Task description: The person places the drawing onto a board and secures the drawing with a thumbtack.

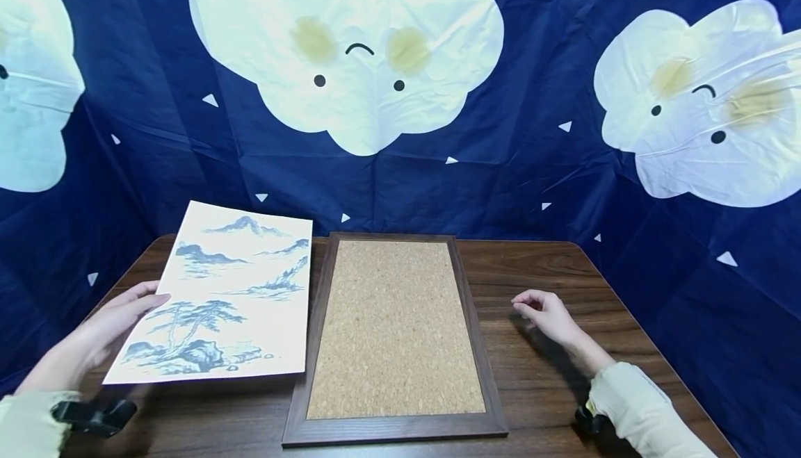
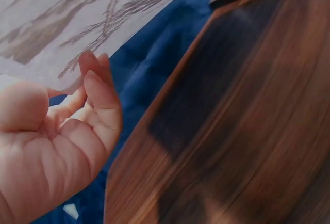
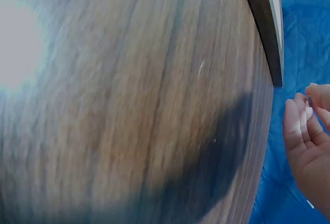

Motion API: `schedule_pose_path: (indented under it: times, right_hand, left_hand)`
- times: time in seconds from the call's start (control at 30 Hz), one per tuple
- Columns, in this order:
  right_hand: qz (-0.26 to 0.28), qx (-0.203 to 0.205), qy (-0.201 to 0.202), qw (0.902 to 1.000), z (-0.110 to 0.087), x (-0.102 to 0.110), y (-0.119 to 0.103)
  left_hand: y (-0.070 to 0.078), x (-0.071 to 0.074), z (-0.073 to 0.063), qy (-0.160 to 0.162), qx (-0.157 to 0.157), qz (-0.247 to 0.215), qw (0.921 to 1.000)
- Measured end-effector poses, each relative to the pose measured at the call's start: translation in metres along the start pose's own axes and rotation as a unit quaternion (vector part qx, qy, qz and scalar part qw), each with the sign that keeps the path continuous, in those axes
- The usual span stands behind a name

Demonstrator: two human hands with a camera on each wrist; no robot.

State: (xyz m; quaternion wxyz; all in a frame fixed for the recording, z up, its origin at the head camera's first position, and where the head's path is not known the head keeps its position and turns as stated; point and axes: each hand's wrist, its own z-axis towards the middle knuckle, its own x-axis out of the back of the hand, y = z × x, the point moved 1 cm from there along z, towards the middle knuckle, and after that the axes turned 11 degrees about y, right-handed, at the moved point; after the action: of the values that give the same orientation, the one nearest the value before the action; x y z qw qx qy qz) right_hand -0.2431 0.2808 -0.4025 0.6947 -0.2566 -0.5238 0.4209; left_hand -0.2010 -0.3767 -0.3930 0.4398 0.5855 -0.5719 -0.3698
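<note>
Pinching a mountain picture (image 1: 231,291) at its left edge, the left hand (image 1: 112,322) holds it above the counter (image 1: 532,395), left of the corkboard (image 1: 394,329). Looks like positioning to me; the next move calls for keeping the picture level. Its peaks point away from the person, long axis roughly along the board's. Beyond, the right hand (image 1: 551,315) curls its fingers together; whether on anything, I can't tell.

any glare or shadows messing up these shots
Right wrist: white glare washes out the wooden tabletop at upper left, a dark shadow lies lower right; left wrist: dark shadows cross it; head: landscape print clear, shadow beneath the right hand.
</note>
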Motion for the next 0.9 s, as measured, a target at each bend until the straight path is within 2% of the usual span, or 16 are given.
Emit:
schedule_pose_path:
  times: [0.1,0.17,0.43,0.6,0.73,0.9]
  right_hand:
    - [0.028,-0.017,-0.005,0.9995,0.004,-0.004,0.013]
    - [0.041,-0.023,-0.009,0.9989,0.005,-0.006,0.016]
    - [0.066,-0.042,-0.022,0.9967,0.007,-0.014,0.009]
    - [0.075,-0.039,-0.031,0.9959,0.009,-0.018,0.007]
    - [0.075,-0.034,-0.035,0.996,0.01,-0.02,0.004]
    - [0.076,-0.031,-0.041,0.9958,0.012,-0.023,0.002]
  left_hand:
    - [0.001,-0.017,0.001,-0.004,-0.008,-0.011,0.9999]
    - [0.001,-0.029,0.003,0.001,-0.014,0.0,0.9999]
    - [0.004,-0.087,0.004,-0.019,-0.024,0.011,0.9995]
    - [0.003,-0.123,0.002,-0.04,-0.028,-0.007,0.9988]
    - [0.0,-0.151,0.002,-0.056,-0.047,-0.023,0.9971]
    - [-0.005,-0.18,0.002,-0.053,-0.061,-0.016,0.9966]
